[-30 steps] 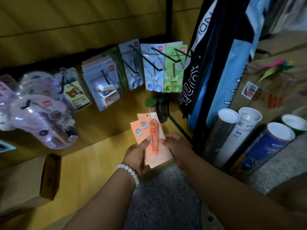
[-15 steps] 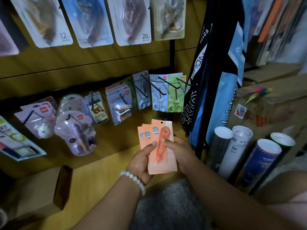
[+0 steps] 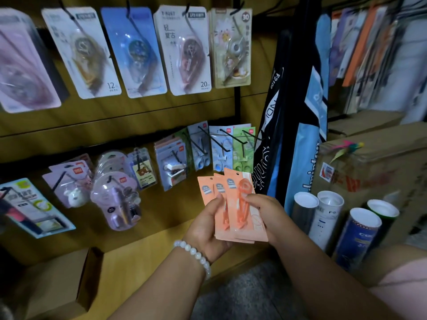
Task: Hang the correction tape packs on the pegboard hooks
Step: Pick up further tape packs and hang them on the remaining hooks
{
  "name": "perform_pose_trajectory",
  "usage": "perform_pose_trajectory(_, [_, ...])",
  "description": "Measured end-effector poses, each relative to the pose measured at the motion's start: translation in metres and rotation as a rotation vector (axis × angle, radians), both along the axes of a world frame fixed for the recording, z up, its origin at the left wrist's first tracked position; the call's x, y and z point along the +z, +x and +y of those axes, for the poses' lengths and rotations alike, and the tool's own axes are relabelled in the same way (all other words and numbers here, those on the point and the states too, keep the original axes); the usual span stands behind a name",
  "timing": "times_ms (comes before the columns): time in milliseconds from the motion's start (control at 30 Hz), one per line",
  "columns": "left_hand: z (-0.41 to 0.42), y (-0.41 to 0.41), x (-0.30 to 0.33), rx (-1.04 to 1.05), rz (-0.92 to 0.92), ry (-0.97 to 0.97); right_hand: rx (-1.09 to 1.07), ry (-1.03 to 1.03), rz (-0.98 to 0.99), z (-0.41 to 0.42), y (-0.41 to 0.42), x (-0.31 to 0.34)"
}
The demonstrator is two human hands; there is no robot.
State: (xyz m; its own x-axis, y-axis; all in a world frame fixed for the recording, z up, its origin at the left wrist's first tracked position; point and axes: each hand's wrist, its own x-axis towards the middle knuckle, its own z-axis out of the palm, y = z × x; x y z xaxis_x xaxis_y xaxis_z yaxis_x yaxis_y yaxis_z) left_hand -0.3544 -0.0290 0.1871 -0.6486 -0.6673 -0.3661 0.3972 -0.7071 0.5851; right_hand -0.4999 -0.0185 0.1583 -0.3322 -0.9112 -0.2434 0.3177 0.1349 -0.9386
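Orange packs [image 3: 240,218] fanned between left thumb [image 3: 216,200]; right fingers [image 3: 253,199].

Four capped tubes [image 3: 342,218] upright beside cardboard box [image 3: 379,162]; books [image 3: 360,54] behind.

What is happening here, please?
A person stands at a pegboard display and holds a fanned stack of orange correction tape packs in both hands. The left hand grips the stack from below, and the right hand pinches the front pack. None of these packs hangs on a hook yet. Other packaged items already hang above and to the left.
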Motion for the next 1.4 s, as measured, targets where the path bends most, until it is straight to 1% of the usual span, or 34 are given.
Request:
perform_pose_trajectory(167, [0.002,-0.004,0.013,-0.005,0.064,-0.043,-0.028,0.056,-0.030,0.001,-0.007,0.015])
perform_pose_trajectory(367, [0.000,-0.006,0.030,-0.005,0.098,-0.080,-0.023,0.013,-0.102,0.002,-0.018,0.036])
perform_pose_trajectory(433, [-0.002,-0.007,0.037,0.004,0.085,-0.096,-0.029,-0.004,-0.102,0.001,-0.023,0.046])
perform_pose_trajectory(600, [-0.010,-0.013,0.054,0.042,0.034,-0.103,-0.038,-0.048,-0.021,-0.005,-0.039,0.076])
perform_pose_trajectory(700, [-0.008,-0.016,0.068,0.013,0.044,-0.102,-0.015,-0.092,-0.004,-0.008,-0.047,0.094])
perform_pose_trajectory(900, [0.001,-0.024,0.090,-0.085,0.023,-0.104,-0.031,-0.194,-0.041,-0.010,-0.063,0.129])
perform_pose_trajectory(1000, [0.001,-0.026,0.094,-0.081,-0.008,-0.139,-0.051,-0.235,-0.005,-0.009,-0.068,0.146])
perform_pose_trajectory(1133, [-0.011,-0.025,0.098,-0.041,-0.060,-0.220,-0.121,-0.375,0.132,-0.015,-0.078,0.181])
perform_pose_trajectory(1200, [-0.017,-0.025,0.102,-0.009,-0.071,-0.249,-0.127,-0.441,0.169,-0.020,-0.085,0.202])
perform_pose_trajectory(1333, [-0.027,-0.027,0.114,0.050,-0.049,-0.236,-0.147,-0.563,0.233,-0.037,-0.095,0.241])
perform_pose_trajectory(1400, [-0.031,-0.028,0.117,0.048,-0.039,-0.230,-0.152,-0.584,0.292,-0.046,-0.097,0.257])
